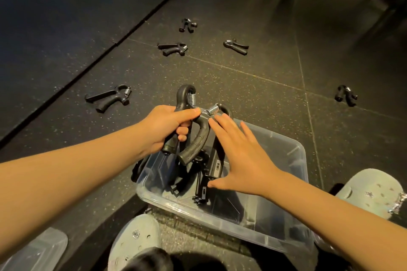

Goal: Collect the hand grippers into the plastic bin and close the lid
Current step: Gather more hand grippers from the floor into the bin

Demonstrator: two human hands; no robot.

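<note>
Single head-worn wide-angle view, looking steeply down and forward, close over the plastic bin (295, 160), floor (242, 17) beyond

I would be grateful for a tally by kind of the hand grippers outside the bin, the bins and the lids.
Hand grippers on the floor: 5
Hand gripper in the left hand: 1
Clear plastic bin: 1
Lid: 1
Total: 8, leaving out grippers resting in the bin, too tangled to count.

My left hand (163, 127) grips 1 black, steel-sprung hand gripper (196, 141), handles down, over the open clear plastic bin (302, 156); 5 loose grippers (108, 98) lie beyond my grip.
</note>
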